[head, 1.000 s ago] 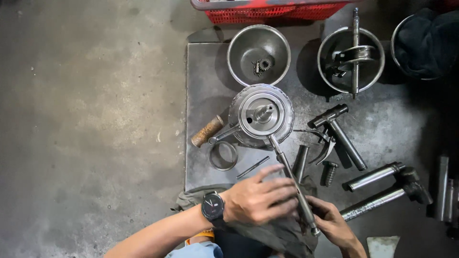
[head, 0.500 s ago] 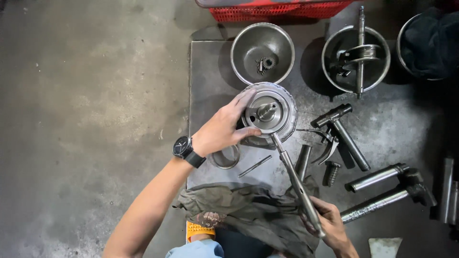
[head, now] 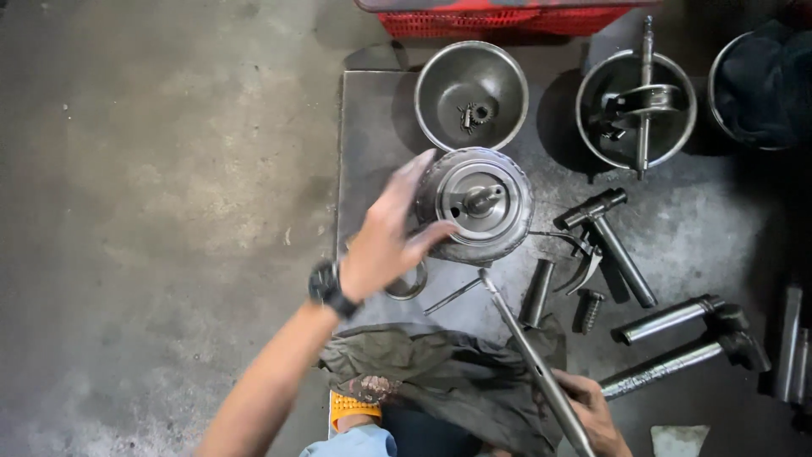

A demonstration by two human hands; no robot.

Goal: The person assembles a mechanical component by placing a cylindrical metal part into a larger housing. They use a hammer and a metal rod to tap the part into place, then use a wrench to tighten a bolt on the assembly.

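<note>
Left hand shifted to left flank of round ribbed steel drum, fingers spread, thumb on rim. Looks heavy, rigid, oily; best gripped around rim. Right hand fingers clamped on long steel rod.

You have three metal bowls along the top: one with small gear parts, one with a shaft assembly, one holding dark cloth. One round clutch drum sits centre. Two long steel tubes lie at right, two short dark pegs between, one loose ring, one red basket, one greasy rag.
</note>
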